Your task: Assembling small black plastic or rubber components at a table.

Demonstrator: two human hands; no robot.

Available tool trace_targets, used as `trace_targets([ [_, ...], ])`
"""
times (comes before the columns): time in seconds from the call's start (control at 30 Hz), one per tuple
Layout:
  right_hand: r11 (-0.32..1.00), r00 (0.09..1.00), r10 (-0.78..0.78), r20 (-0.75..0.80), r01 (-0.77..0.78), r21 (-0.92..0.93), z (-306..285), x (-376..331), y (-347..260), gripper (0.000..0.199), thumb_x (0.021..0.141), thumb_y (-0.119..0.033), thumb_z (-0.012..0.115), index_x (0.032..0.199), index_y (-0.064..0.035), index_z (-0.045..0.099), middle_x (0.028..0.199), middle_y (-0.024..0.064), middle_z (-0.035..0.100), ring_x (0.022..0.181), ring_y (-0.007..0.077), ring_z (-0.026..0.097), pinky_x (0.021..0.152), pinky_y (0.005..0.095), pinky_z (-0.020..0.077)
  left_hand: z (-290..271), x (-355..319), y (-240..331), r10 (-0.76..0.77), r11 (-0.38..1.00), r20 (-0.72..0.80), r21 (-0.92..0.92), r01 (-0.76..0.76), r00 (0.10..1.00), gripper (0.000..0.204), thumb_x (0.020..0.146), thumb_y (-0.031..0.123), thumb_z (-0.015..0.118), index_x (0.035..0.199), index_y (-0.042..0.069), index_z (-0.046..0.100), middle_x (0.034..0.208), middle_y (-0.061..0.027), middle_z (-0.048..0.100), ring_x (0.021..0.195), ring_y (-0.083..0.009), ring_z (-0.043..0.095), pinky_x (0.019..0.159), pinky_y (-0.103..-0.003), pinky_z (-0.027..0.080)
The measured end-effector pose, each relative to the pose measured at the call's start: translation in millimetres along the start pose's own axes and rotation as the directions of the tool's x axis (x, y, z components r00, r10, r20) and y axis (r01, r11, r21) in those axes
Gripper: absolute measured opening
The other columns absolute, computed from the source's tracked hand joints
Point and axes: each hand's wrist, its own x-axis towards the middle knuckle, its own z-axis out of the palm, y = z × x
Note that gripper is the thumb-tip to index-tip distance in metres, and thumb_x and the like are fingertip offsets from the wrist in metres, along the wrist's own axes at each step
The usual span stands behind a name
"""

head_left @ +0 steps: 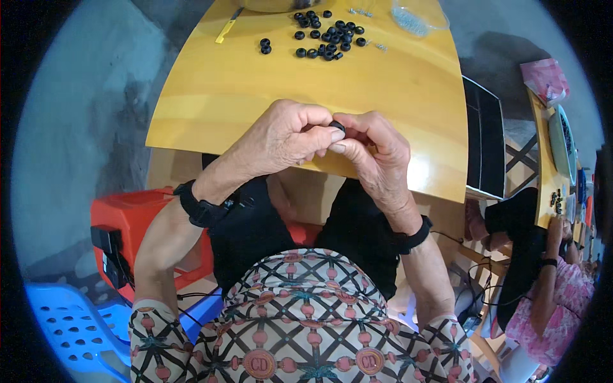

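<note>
Above the near edge of the yellow table (274,89), my left hand (281,135) and my right hand (378,150) meet fingertip to fingertip. Both are closed in a pinch on one small black round piece (337,126), mostly covered by the fingers. It resembles the loose black round pieces (332,38) scattered farther up the table, several of which show a hole in the middle. Whether anything sits inside the held piece cannot be made out.
A yellow-handled cutter (225,30), a clear tub of small metal parts (410,22) and a few loose metal bits (381,46) lie at the back. A red stool (115,210) and blue chair (64,322) stand left. Another person (552,306) works at a table on the right.
</note>
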Motion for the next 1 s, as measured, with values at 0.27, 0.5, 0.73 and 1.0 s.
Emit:
trace_targets([
  [0.27, 0.979, 0.99, 0.141, 0.007, -0.138, -0.148, -7.2, 13.6, 10.9, 0.013, 0.074, -0.008, 0.069, 0.084, -0.0005, 0.064, 0.077, 0.0124, 0.064, 0.069, 0.0229, 0.064, 0.061, 0.0306, 0.0501, 7.1, 21.2, -38.2, 0.587, 0.578, -0.063, 0.73, -0.364, 0.807, 0.009, 0.075, 0.007, 0.06, 0.075, 0.001, 0.053, 0.069, -0.0156, 0.055, 0.063, -0.0335, 0.055, 0.056, -0.039, 0.046],
  [0.5, 0.966, 0.971, 0.241, -0.01, -0.241, -0.093, 4.8, 16.6, 19.1, 0.01, 0.072, -0.008, 0.07, 0.077, -0.0018, 0.064, 0.067, 0.0118, 0.063, 0.06, 0.0229, 0.063, 0.056, 0.0306, 0.0494, 11.0, 17.6, -40.8, 0.569, 0.624, -0.144, 0.717, -0.311, 0.81, 0.01, 0.074, 0.006, 0.062, 0.083, 0.001, 0.058, 0.069, -0.0136, 0.054, 0.063, -0.0314, 0.057, 0.057, -0.039, 0.046],
  [0.73, 0.954, 0.973, 0.228, -0.028, -0.229, -0.195, 4.6, 21.6, 15.7, 0.009, 0.071, -0.007, 0.071, 0.074, -0.0001, 0.065, 0.065, 0.0122, 0.062, 0.059, 0.022, 0.062, 0.054, 0.0308, 0.0475, 12.6, 16.3, -35.5, 0.487, 0.68, -0.19, 0.695, -0.233, 0.852, 0.01, 0.074, 0.007, 0.063, 0.081, 0.002, 0.056, 0.07, -0.0136, 0.054, 0.065, -0.0327, 0.057, 0.056, -0.039, 0.046],
  [1.0, 0.931, 0.943, 0.331, -0.03, -0.332, -0.153, 6.1, 23.6, 13.7, 0.007, 0.072, -0.007, 0.07, 0.074, -0.0003, 0.067, 0.065, 0.0114, 0.064, 0.055, 0.018, 0.061, 0.052, 0.028, 0.0461, 12.2, 14.8, -34.0, 0.42, 0.765, -0.272, 0.619, -0.177, 0.866, 0.012, 0.075, 0.008, 0.065, 0.085, 0.002, 0.061, 0.072, -0.0137, 0.056, 0.066, -0.0313, 0.058, 0.057, -0.038, 0.047],
])
